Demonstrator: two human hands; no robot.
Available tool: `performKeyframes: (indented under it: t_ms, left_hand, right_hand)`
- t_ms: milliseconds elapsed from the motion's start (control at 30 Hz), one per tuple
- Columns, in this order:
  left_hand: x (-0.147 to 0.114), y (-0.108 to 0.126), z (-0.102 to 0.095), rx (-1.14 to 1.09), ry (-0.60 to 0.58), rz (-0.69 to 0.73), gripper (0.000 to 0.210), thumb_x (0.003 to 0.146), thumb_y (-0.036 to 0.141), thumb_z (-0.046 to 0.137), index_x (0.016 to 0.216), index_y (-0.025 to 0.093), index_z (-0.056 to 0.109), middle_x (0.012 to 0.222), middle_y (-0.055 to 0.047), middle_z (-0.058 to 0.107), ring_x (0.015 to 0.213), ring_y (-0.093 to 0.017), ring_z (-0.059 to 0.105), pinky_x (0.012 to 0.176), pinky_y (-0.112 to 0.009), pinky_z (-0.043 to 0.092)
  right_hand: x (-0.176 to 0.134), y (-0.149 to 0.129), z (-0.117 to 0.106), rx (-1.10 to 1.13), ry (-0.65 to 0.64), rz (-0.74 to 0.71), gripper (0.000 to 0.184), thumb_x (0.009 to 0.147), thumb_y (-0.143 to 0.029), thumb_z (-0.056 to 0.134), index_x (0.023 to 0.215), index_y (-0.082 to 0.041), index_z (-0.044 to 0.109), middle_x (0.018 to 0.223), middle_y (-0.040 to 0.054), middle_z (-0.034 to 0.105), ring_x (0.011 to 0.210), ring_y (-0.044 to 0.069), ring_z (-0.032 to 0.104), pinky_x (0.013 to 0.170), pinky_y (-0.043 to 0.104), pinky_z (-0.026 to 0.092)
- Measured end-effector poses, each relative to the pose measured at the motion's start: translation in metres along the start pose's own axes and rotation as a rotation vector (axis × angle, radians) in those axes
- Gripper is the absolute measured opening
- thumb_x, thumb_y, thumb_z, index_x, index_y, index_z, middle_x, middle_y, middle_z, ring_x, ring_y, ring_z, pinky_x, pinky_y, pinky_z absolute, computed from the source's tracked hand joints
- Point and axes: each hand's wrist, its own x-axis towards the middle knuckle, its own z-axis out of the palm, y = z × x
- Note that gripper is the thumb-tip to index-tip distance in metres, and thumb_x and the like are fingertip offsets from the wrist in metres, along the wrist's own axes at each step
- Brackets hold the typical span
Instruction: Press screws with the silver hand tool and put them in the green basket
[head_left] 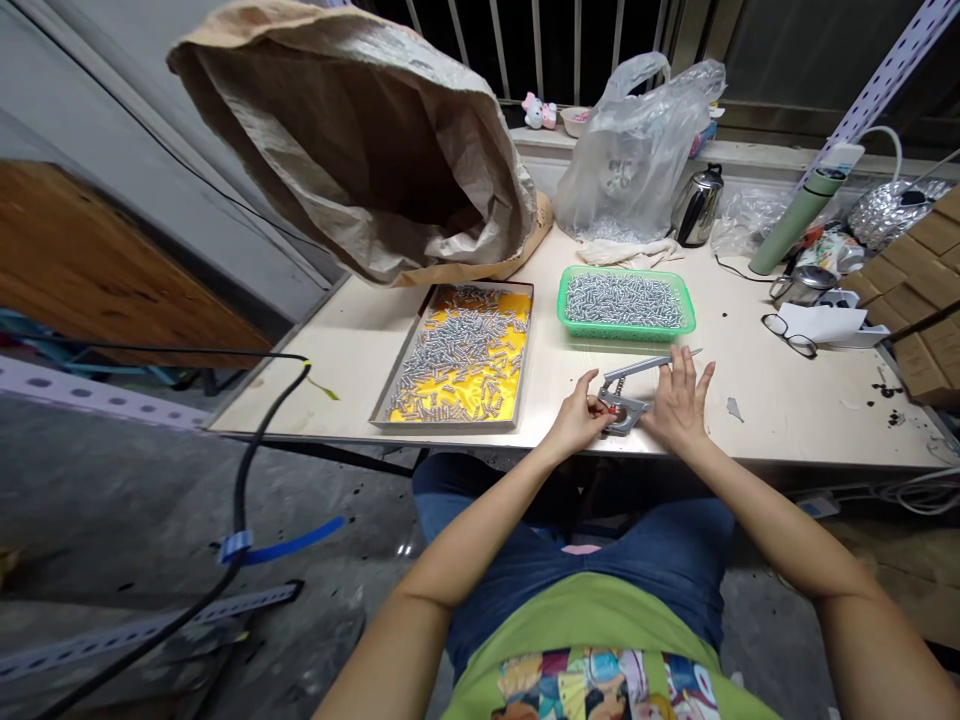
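Observation:
A small metal hand press (630, 412) with a long lever (637, 369) and a spring stands near the table's front edge. My left hand (579, 418) is at its left side, thumb and finger pinched together at the working spot. A speck of red shows by the fingertips, too small to name. On the other side my right hand (679, 402) lies with fingers stretched and apart against the lever's end and the press's right side. A green plastic basket (627, 331) full of small silvery metal pieces sits behind the press.
Left of my hands, a shallow tray (525, 350) with a yellow lining holds many similar metal pieces. Behind it gapes a large brown paper sack (360, 150). A plastic bag (615, 170), a metal jug (699, 205), a green flask (795, 220), glasses (799, 344) and cartons (919, 300) stand beyond.

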Motion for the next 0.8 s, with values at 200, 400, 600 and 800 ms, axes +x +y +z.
performKeyframes:
  t_ms: [200, 400, 600, 800]
  left_hand:
    - [-0.004, -0.002, -0.004, -0.156, 0.125, -0.042, 0.079, 0.064, 0.024, 0.079, 0.132, 0.014, 0.041, 0.07, 0.003, 0.065, 0.067, -0.012, 0.061, 0.07, -0.025, 0.046]
    - [-0.002, 0.006, -0.006, -0.192, 0.094, -0.195, 0.036, 0.074, 0.047, 0.07, 0.072, 0.011, 0.064, 0.059, -0.002, 0.062, 0.051, -0.009, 0.054, 0.052, -0.022, 0.041]
    - [0.003, 0.015, 0.001, -0.228, -0.01, -0.382, 0.027, 0.062, 0.03, 0.08, 0.054, 0.011, 0.062, 0.042, 0.002, 0.051, 0.036, -0.005, 0.041, 0.038, -0.019, 0.033]
    - [0.011, 0.01, 0.006, -0.223, 0.135, -0.281, 0.018, 0.062, 0.021, 0.075, 0.053, 0.012, 0.062, 0.043, 0.002, 0.052, 0.04, -0.006, 0.042, 0.042, -0.02, 0.034]
  right_hand:
    - [0.012, 0.006, -0.007, -0.027, -0.211, -0.027, 0.043, 0.085, -0.045, 0.044, 0.102, -0.009, 0.061, 0.091, 0.018, 0.066, 0.09, 0.028, 0.057, 0.081, 0.038, 0.042]
    - [0.022, 0.001, -0.009, -0.047, -0.371, -0.062, 0.031, 0.087, -0.034, 0.042, 0.09, -0.012, 0.065, 0.074, 0.0142, 0.068, 0.072, 0.024, 0.059, 0.061, 0.029, 0.035]
    - [0.027, 0.003, -0.01, -0.006, -0.133, -0.11, 0.044, 0.082, -0.049, 0.05, 0.101, -0.011, 0.063, 0.112, 0.0194, 0.064, 0.103, 0.03, 0.054, 0.099, 0.044, 0.036]
    - [0.016, 0.012, 0.0, 0.06, -0.019, 0.055, 0.064, 0.083, -0.058, 0.043, 0.114, -0.005, 0.059, 0.131, 0.0257, 0.051, 0.125, 0.037, 0.04, 0.11, 0.064, 0.017]
